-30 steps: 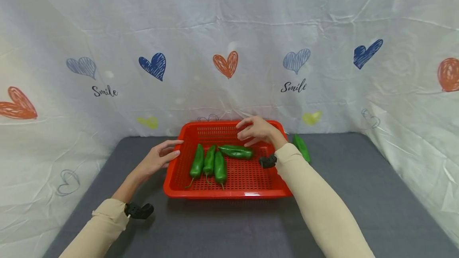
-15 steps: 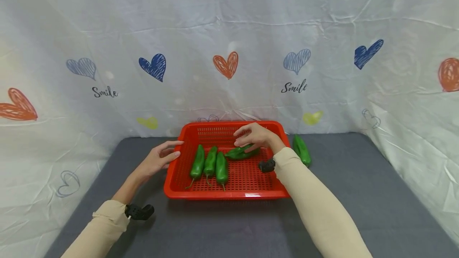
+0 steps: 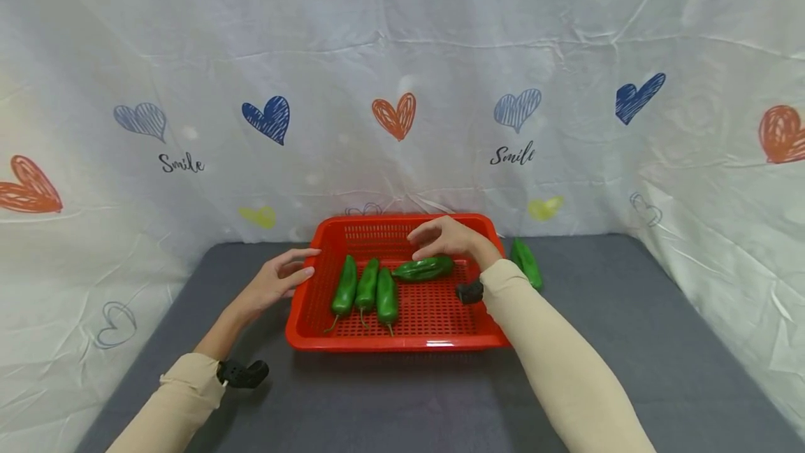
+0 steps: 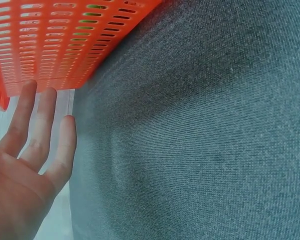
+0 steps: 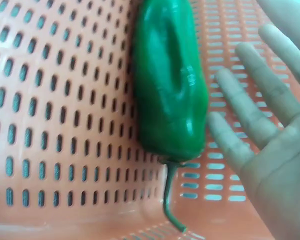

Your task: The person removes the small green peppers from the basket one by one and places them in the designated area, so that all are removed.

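Observation:
A red perforated plastic basket (image 3: 396, 342) stands on the table. Inside, toward its left, lie a left green pepper (image 3: 344, 288), a middle one (image 3: 367, 286) and a right one (image 3: 386, 298), stems toward the front. A fourth green pepper (image 3: 424, 269) lies crosswise behind them. Over it is my right hand (image 3: 451, 238), fingers loosely bent in the head view. The right wrist view shows those fingers (image 5: 247, 112) spread beside the pepper (image 5: 170, 100) without gripping it. My left hand (image 3: 277, 283) has its extended fingertips at the basket's left rim.
Another green pepper (image 3: 527, 263) lies on the dark grey tablecloth (image 3: 604, 327), just right of the basket. A white curtain (image 3: 453, 33) with printed hearts hangs behind the table. A small black camera sits on each wrist.
My right hand has come down onto the crosswise pepper, which has shifted slightly right, and its fingers now stand off it. My left hand has stayed at the rim.

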A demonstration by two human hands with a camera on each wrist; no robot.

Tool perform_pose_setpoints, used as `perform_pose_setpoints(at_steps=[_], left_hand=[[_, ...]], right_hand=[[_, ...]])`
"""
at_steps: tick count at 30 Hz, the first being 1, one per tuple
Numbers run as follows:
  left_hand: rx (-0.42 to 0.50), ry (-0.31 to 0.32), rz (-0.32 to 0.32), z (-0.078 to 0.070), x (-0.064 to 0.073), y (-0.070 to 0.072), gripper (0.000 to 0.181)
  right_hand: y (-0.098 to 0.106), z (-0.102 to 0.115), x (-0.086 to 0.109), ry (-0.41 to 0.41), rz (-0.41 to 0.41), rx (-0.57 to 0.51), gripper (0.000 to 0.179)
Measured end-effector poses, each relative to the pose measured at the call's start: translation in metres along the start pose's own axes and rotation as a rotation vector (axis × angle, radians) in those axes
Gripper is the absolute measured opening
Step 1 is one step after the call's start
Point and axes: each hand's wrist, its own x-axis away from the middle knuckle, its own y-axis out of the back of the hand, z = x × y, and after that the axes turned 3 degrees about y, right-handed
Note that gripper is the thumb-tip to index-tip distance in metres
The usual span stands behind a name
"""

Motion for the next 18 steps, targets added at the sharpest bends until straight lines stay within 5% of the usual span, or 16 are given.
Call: perform_pose_setpoints(at_steps=[6, 18], left_hand=[[0.006, -0.003, 0.005, 0.002, 0.000, 0.001, 0.050], [0.017, -0.008, 0.008, 0.002, 0.000, 0.000, 0.049]], right_hand=[[-0.009, -0.012, -0.004, -0.007, 0.019, -0.049, 0.052], [-0.025, -0.021, -0.005, -0.060, 0.006, 0.020, 0.044]])
